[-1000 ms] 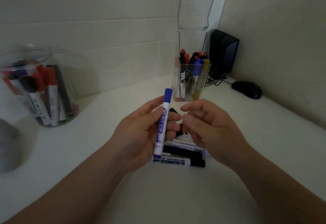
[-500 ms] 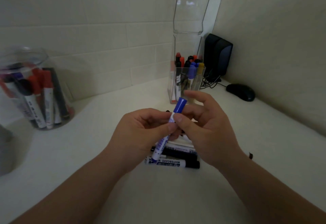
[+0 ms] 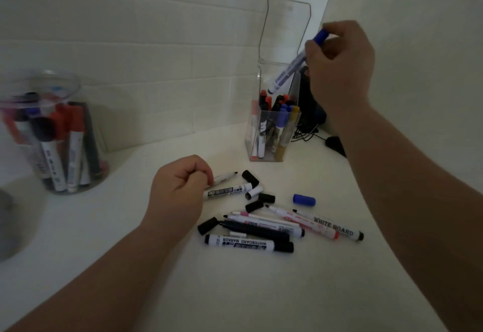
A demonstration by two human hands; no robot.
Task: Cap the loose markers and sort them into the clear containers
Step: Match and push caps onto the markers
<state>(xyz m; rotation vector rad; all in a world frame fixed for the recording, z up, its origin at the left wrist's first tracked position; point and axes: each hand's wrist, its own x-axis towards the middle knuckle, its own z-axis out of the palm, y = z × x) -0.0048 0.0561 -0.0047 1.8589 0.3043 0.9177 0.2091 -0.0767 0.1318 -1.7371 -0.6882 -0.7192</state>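
Observation:
My right hand (image 3: 339, 67) pinches a capped blue marker (image 3: 290, 70) by its cap end, tilted, with its lower end inside the tall clear square container (image 3: 264, 146) that holds several markers. My left hand (image 3: 180, 190) hovers curled over the counter, its fingertips at an uncapped black marker (image 3: 227, 190); whether it holds anything is unclear. Loose markers (image 3: 251, 242) and black caps (image 3: 251, 177) lie in a pile in front. A blue cap (image 3: 304, 199) lies apart on the right.
A round clear jar (image 3: 52, 135) with several markers stands at the left by the tiled wall. A black speaker (image 3: 311, 112), cables and a black mouse (image 3: 335, 144) sit behind the square container. A grey object (image 3: 10, 222) is at the far left edge.
My right hand took the blue marker from my left hand and carried it up and right into the square container. My left hand dropped to the loose markers on the counter.

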